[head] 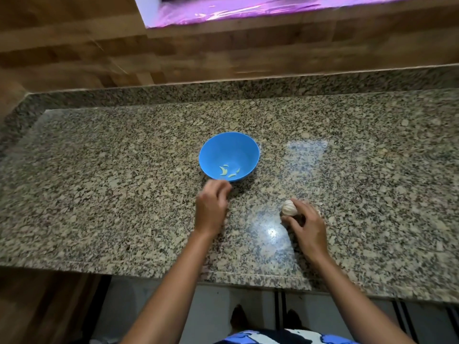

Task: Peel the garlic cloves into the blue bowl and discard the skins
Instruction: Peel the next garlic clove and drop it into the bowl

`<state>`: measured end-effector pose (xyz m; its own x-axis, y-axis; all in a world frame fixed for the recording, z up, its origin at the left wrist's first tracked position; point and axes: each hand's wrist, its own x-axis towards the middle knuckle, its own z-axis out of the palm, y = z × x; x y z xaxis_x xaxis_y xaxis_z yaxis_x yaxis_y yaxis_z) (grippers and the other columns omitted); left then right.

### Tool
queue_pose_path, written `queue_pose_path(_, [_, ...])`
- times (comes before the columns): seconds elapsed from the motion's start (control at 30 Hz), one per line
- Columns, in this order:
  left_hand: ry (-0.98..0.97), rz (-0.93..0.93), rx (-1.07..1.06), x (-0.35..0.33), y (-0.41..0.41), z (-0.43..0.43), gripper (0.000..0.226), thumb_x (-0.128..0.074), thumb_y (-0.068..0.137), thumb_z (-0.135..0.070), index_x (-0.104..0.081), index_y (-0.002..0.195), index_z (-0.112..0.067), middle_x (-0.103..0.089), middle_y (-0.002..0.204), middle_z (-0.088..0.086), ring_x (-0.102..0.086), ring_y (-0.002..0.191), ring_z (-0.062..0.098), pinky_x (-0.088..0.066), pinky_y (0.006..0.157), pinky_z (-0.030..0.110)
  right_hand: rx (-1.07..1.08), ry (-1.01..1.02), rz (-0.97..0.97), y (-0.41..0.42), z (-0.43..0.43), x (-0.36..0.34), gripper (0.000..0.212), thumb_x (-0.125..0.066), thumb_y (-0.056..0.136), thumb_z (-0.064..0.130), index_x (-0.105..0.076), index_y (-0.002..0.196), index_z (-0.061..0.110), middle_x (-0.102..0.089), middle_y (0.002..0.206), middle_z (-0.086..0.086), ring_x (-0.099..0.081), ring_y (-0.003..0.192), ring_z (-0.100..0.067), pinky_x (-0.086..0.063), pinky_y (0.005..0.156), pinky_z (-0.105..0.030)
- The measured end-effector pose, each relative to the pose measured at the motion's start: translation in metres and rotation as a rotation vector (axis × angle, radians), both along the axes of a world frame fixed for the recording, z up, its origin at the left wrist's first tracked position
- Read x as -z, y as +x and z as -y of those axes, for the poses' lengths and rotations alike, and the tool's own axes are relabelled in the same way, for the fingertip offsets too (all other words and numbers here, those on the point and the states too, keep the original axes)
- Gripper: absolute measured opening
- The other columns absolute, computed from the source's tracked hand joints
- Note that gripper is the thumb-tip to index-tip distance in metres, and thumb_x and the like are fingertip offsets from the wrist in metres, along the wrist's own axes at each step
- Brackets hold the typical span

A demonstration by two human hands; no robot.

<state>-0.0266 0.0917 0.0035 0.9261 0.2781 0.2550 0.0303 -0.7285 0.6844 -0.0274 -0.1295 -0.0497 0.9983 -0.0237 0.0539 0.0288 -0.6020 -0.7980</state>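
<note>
The right hand [306,224] rests on the granite counter [124,170] with its fingers curled round a garlic bulb [289,207]; the thumb lies against the near side of the bulb and the fingertips wrap over its far side, so the grip is firm and the bulb sits on the stone beneath it; the pale, ribbed side of the bulb shows to the left of the fingers

The left hand [211,207] hangs just at the near rim of the blue bowl [228,147], its back to the camera and its fingers bent inward toward the bowl; it is smeared with blur, and whether the fingertips pinch anything cannot be told

The bowl stands upright near the middle of the counter, up and to the left of the bulb and well apart from it; a few peeled cloves [224,172], pale yellow-green, lie in its bottom on the near side

Both forearms reach in from the lower edge; behind the counter rises a wood-patterned wall [74,58]
</note>
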Motion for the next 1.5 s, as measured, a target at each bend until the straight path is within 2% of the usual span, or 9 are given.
queue_pose_path(0.07, [-0.023, 0.112, -0.095, -0.024, 0.033, -0.003, 0.013, -0.062, 0.089, -0.009, -0.070, 0.099, -0.004, -0.067, 0.089, -0.002, -0.061, 0.076, 0.010, -0.048, 0.068, 0.010, 0.021, 0.043, -0.025, -0.002, -0.003, -0.005, 0.053, -0.074, 0.076, 0.014, -0.056, 0.126, 0.015, -0.062, 0.118, -0.005, -0.057, 0.102, -0.019, -0.049, 0.090, -0.038])
queue_pose_path(0.33, [0.212, -0.263, -0.116, -0.007, 0.096, -0.021, 0.016, -0.065, 0.087, -0.014, -0.073, 0.101, -0.014, -0.072, 0.101, 0.007, -0.063, 0.098, 0.026, -0.039, 0.101, 0.038, 0.036, 0.139, -0.033, -0.010, -0.006, -0.014, 0.052, -0.074, 0.074, 0.017, -0.059, 0.124, 0.016, -0.058, 0.104, 0.011, -0.057, 0.093, -0.011, -0.047, 0.081, -0.023])
queue_pose_path(0.43, [0.021, -0.064, -0.174, -0.010, 0.090, -0.022, 0.017, -0.062, 0.088, -0.011, -0.073, 0.100, -0.012, -0.073, 0.096, 0.006, -0.067, 0.088, 0.022, -0.048, 0.093, 0.039, 0.051, 0.173, -0.041, -0.010, -0.006, -0.014, 0.051, -0.074, 0.075, 0.014, -0.059, 0.124, 0.016, -0.061, 0.108, 0.008, -0.059, 0.096, -0.012, -0.051, 0.084, -0.028])
queue_pose_path(0.57, [-0.101, 0.155, -0.075, -0.020, 0.049, 0.020, 0.020, -0.060, 0.090, -0.009, -0.069, 0.108, -0.008, -0.070, 0.099, -0.001, -0.066, 0.075, 0.012, -0.051, 0.066, 0.016, 0.118, 0.331, -0.104, -0.004, -0.012, -0.015, 0.051, -0.075, 0.074, 0.008, -0.059, 0.123, 0.013, -0.063, 0.111, 0.001, -0.061, 0.095, -0.012, -0.052, 0.086, -0.025])
queue_pose_path(0.67, [-0.266, -0.046, 0.146, -0.013, 0.020, 0.064, 0.023, -0.062, 0.090, -0.012, -0.067, 0.112, -0.009, -0.068, 0.096, -0.005, -0.063, 0.070, 0.002, -0.052, 0.065, 0.011, 0.170, 0.464, -0.142, 0.002, -0.017, -0.015, 0.053, -0.075, 0.073, 0.004, -0.059, 0.123, 0.012, -0.064, 0.110, 0.002, -0.061, 0.089, -0.003, -0.051, 0.076, -0.011])
queue_pose_path(0.83, [-0.920, -0.539, 0.111, -0.002, 0.011, 0.091, 0.030, -0.068, 0.085, -0.014, -0.065, 0.113, -0.002, -0.072, 0.091, 0.015, -0.065, 0.076, 0.028, -0.053, 0.079, 0.045, 0.184, 0.413, -0.076, 0.005, -0.018, -0.014, 0.050, -0.069, 0.077, -0.004, -0.059, 0.124, 0.013, -0.061, 0.118, 0.000, -0.060, 0.104, -0.013, -0.050, 0.089, -0.021])
queue_pose_path(1.13, [-1.319, -0.515, 0.101, 0.003, 0.007, 0.071, 0.021, -0.064, 0.082, 0.003, -0.069, 0.100, -0.006, -0.072, 0.096, 0.013, -0.069, 0.084, 0.023, -0.059, 0.074, 0.032, 0.156, 0.766, -0.173, 0.006, -0.012, -0.032, 0.027, -0.065, 0.082, -0.001, -0.068, 0.098, 0.021, -0.068, 0.107, -0.006, -0.065, 0.097, -0.018, -0.056, 0.080, -0.033])
queue_pose_path(1.37, [-1.276, -0.540, 0.169, -0.001, 0.004, 0.078, 0.031, -0.070, 0.073, -0.007, -0.068, 0.104, -0.010, -0.073, 0.096, 0.007, -0.070, 0.082, 0.019, -0.056, 0.063, 0.023, 0.094, 0.791, -0.207, 0.006, -0.009, -0.038, 0.034, -0.072, 0.072, -0.005, -0.066, 0.097, 0.018, -0.068, 0.105, -0.006, -0.067, 0.092, -0.019, -0.056, 0.079, -0.028])
queue_pose_path(1.5, [-1.320, -0.553, 0.177, 0.004, 0.004, 0.073, 0.038, -0.071, 0.070, -0.008, -0.068, 0.108, -0.008, -0.071, 0.103, 0.012, -0.068, 0.089, 0.023, -0.057, 0.076, 0.029, 0.102, 0.921, -0.324, 0.004, -0.009, -0.041, 0.019, -0.062, 0.085, 0.007, -0.068, 0.100, 0.017, -0.067, 0.112, -0.006, -0.065, 0.096, -0.022, -0.055, 0.081, -0.031])
